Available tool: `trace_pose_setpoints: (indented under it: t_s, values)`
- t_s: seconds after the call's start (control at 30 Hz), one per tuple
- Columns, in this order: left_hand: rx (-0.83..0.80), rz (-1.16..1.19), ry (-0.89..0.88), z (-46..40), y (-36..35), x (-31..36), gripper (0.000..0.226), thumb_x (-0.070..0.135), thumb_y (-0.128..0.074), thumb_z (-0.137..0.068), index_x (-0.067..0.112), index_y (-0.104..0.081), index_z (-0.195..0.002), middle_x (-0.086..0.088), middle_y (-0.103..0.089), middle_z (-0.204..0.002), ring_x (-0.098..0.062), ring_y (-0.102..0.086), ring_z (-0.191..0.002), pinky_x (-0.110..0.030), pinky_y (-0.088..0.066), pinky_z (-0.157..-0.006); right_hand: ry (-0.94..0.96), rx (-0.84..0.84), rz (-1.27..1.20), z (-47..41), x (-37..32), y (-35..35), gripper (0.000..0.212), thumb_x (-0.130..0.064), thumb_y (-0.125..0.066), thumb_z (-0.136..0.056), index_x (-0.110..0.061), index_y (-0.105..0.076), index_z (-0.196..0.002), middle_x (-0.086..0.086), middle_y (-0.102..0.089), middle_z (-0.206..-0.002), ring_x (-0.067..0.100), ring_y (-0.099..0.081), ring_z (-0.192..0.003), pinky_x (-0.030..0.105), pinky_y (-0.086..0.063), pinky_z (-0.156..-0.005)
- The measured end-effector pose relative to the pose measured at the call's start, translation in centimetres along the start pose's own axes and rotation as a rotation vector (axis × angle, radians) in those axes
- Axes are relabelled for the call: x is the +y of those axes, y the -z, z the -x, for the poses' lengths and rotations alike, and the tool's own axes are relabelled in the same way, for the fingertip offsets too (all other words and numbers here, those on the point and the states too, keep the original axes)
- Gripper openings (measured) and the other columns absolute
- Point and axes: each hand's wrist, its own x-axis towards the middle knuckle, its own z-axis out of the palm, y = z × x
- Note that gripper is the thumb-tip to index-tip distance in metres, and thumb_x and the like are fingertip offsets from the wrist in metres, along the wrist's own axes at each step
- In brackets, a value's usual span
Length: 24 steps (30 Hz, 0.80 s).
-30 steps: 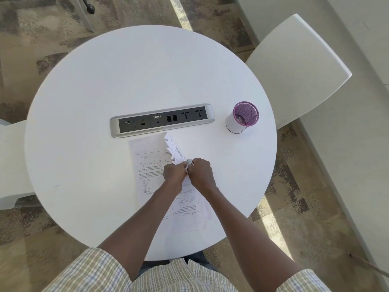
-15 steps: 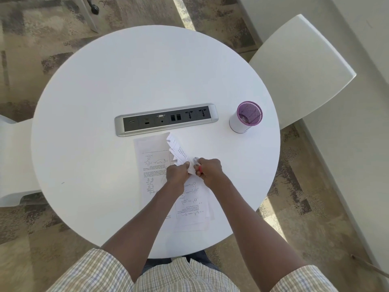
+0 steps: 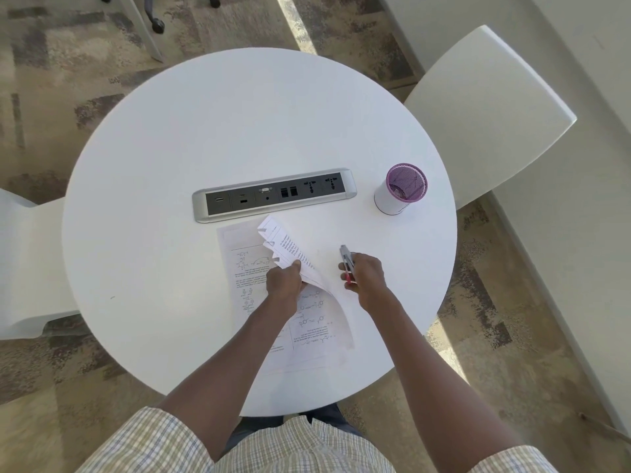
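Two hands: left hand (image 3: 285, 281) pinches lifted papers (image 3: 290, 249); right hand (image 3: 367, 274) grips stapler (image 3: 345, 256) just right of them, nose pointing away

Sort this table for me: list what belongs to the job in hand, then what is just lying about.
In the job: left hand, gripping the turned-back white printed pages; right hand, holding a small grey and red tool; flat printed sheets underneath.
Lying about: purple mesh cup; grey socket panel in the round white table; white chair.
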Motion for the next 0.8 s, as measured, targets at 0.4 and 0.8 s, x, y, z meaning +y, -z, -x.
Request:
trace_pose_setpoints:
  t_s: [0.4, 0.8]
  values:
    - [0.105, -0.160, -0.322, 3.1, 4.1, 3.0, 0.004, 0.014, -0.060, -0.097, 0.014, -0.064, -0.096, 0.002, -0.068, -0.089, -0.020, -0.069, -0.083, -0.042, -0.061, -0.085, 0.446, 0.297, 0.560, -1.8, 1.5, 4.1, 0.035, -0.009, -0.057, -0.090, -0.009, -0.056, -0.125, 0.010, -0.063, -0.119, 0.032, -0.062, -0.107, 0.038, -0.048, -0.090]
    - [0.212, -0.358, -0.501, 7.7, 6.7, 4.5, 0.033, 0.023, -0.060, -0.095, -0.007, -0.066, -0.081, -0.018, -0.074, -0.088, -0.036, -0.072, -0.085, -0.051, -0.059, -0.081, 0.554, 0.339, 0.907, -1.0, 2.6, 3.5, 0.044, -0.014, -0.063, -0.088, -0.004, -0.050, -0.129, 0.019, -0.052, -0.124, 0.038, -0.047, -0.117, 0.045, -0.046, -0.092]
